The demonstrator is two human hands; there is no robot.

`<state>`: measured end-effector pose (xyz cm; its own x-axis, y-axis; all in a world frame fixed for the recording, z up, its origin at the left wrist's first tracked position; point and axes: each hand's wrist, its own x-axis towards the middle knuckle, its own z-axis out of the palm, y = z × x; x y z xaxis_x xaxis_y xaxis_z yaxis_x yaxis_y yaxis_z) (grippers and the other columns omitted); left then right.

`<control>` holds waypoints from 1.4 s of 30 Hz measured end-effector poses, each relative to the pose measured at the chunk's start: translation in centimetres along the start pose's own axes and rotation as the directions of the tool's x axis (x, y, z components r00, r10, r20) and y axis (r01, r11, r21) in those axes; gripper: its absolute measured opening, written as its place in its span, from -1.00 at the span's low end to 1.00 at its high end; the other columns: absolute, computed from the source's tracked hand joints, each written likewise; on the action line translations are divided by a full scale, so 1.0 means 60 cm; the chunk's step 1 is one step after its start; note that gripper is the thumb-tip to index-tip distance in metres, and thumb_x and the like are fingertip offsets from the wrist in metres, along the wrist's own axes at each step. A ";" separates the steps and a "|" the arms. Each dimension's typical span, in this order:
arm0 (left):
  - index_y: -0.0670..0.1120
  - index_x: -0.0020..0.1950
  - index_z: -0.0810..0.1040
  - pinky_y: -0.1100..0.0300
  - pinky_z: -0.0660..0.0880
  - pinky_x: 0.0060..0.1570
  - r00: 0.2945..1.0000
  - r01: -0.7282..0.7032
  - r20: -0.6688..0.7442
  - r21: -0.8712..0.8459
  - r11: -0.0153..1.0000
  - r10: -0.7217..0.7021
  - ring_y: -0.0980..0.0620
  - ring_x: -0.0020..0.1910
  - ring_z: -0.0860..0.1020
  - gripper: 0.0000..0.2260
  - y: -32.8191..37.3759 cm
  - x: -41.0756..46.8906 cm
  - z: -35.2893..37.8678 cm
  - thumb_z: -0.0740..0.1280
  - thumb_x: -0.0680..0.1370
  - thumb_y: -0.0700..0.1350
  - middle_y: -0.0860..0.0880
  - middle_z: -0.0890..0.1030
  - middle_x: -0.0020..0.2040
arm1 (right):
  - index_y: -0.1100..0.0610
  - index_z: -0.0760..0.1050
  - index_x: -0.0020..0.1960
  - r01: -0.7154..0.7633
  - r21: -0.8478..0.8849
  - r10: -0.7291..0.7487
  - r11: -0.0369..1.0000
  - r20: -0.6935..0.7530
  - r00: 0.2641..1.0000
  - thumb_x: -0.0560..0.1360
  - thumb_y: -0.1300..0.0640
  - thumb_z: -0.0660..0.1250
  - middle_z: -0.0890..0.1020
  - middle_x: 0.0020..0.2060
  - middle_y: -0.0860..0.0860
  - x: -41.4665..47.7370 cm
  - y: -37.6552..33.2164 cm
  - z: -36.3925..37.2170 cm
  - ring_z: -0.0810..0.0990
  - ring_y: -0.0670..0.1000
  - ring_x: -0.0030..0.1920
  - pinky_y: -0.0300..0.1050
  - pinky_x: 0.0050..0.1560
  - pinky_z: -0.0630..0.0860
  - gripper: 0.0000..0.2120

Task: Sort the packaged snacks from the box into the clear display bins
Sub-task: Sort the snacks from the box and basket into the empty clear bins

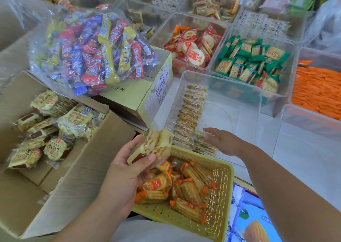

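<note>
An open cardboard box (77,169) at the left holds several pale yellow snack packs (55,147). My left hand (127,169) grips one or two of these snack packs (155,145) above the yellow basket. My right hand (223,140) reaches into the near clear bin (262,112), fingers spread, touching the front packs of a row of the same packs (191,116) standing along the bin's left wall. Most of that bin's floor is bare.
A yellow perforated basket (219,192) of orange-wrapped crackers sits in front of me. A big clear bag of mixed candies (92,51) lies on a closed carton (140,94). Clear bins behind hold red (193,47), green (252,62) and orange (317,90) packs.
</note>
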<state>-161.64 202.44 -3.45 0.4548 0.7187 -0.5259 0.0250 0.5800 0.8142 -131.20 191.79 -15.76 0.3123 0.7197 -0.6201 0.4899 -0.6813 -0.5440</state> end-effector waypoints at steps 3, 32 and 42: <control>0.18 0.16 0.70 0.31 0.59 -0.25 0.993 -0.116 0.017 0.140 0.983 0.115 0.05 0.01 0.72 -0.45 0.004 -0.003 0.003 0.60 0.23 -0.22 0.10 0.72 0.15 | -0.09 0.32 0.55 0.000 0.064 0.007 0.998 -0.105 0.994 0.65 -0.20 0.20 0.43 0.49 0.00 -0.021 -0.015 -0.008 0.41 0.07 0.45 0.00 0.42 0.30 -0.50; 0.47 0.39 0.40 -0.03 0.64 0.09 0.994 -0.061 0.103 0.283 0.957 0.033 -0.08 0.16 0.66 -0.02 0.000 -0.020 0.015 0.67 0.12 -0.15 0.03 0.70 0.15 | -0.28 0.49 0.17 0.427 0.582 -0.197 0.692 -0.416 0.888 0.41 -0.50 0.28 0.53 0.28 -0.32 -0.213 -0.193 0.108 0.61 -0.20 0.13 -0.03 -0.01 0.68 -0.55; 0.09 0.31 0.58 -0.03 0.65 -0.31 0.984 0.158 0.088 -0.007 0.987 -0.157 -0.16 -0.02 0.73 -0.48 -0.005 -0.006 0.009 0.13 0.59 -0.43 -0.15 0.73 0.13 | -0.21 0.64 0.04 0.228 0.937 0.136 0.264 -0.270 0.953 0.61 -0.25 0.18 0.74 0.02 0.02 -0.207 -0.194 0.120 0.72 0.02 -0.13 -0.16 -0.38 0.54 -0.72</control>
<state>-161.35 201.77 -3.38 0.5219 0.5821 -0.6236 0.0900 0.6894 0.7188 -146.68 189.84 -5.80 0.5843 0.6297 -0.5119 -0.5619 -0.1412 -0.8151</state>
